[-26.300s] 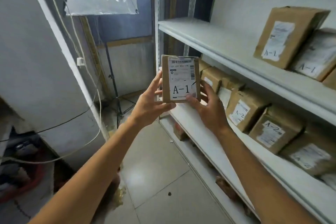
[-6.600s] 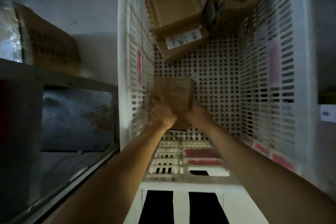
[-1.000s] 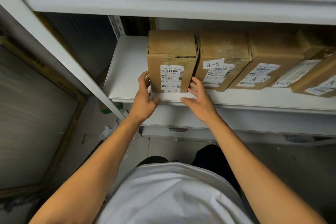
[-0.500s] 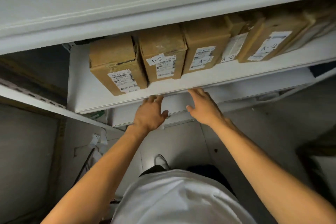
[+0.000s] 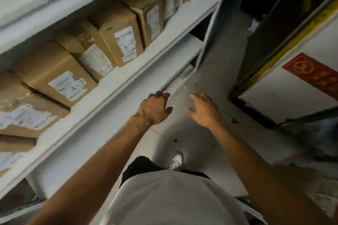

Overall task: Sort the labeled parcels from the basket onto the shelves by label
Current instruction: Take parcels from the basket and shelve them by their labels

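1. Head view: brown cardboard parcels marked A-2 stand on the white metal shelf, upper left.
2. Left hand and right hand: relaxed, empty, centre frame.
3. Step: between parcels; next, fetch another from the basket, unseen.

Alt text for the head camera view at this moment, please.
Both bare hands, left hand and right hand, hang open and empty over the grey floor beside a white metal shelf. Brown cardboard parcels labelled A-2 line that shelf.

"A-2" on shelved parcels
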`<state>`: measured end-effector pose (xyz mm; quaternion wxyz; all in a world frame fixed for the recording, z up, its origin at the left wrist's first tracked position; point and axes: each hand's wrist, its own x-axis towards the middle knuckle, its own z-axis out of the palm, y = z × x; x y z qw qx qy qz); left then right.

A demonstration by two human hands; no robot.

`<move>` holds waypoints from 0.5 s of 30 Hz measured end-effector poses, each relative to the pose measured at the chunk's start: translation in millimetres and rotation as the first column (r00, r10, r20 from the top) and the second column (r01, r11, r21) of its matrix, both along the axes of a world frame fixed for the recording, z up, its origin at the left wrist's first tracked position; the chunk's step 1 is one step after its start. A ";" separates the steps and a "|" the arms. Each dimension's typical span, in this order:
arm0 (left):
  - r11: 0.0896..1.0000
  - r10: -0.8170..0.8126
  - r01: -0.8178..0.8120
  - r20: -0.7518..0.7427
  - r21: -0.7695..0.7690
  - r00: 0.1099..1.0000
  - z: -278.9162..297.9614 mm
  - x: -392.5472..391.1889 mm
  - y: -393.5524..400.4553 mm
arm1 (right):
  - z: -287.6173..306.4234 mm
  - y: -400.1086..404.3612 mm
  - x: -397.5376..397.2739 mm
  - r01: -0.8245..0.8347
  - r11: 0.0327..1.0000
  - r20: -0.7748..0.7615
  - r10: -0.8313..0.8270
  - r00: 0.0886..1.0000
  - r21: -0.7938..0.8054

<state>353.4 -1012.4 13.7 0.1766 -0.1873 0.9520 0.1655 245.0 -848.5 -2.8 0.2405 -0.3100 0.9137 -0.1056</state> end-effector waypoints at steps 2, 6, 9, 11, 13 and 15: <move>0.992 -0.124 0.124 0.008 -0.008 0.992 -0.3 -37.3 25.4 | -1.1 39.0 -16.5 0.120 0.993 0.004 -0.120 0.993 -0.008; 0.953 -0.303 0.303 -0.015 0.004 0.953 -2.9 -101.2 72.1 | -3.3 107.1 -44.2 0.338 0.941 0.061 -0.337 0.939 -0.002; 0.904 -0.428 0.428 -0.017 0.024 0.904 -6.8 -143.4 104.2 | -4.8 148.7 -61.6 0.457 0.889 0.083 -0.454 0.887 -0.019; 0.865 -0.501 0.501 -0.015 0.034 0.865 -8.2 -171.5 125.2 | -5.2 173.7 -73.7 0.534 0.845 0.089 -0.530 0.843 -0.025; 0.835 -0.547 0.547 -0.023 0.064 0.837 -7.1 -199.5 145.5 | -2.4 196.9 -87.2 0.606 0.793 0.111 -0.598 0.794 -0.061; 0.796 -0.601 0.602 -0.032 0.072 0.799 -4.8 -231.5 167.5 | 3.0 220.1 -106.3 0.669 0.737 0.104 -0.661 0.744 -0.099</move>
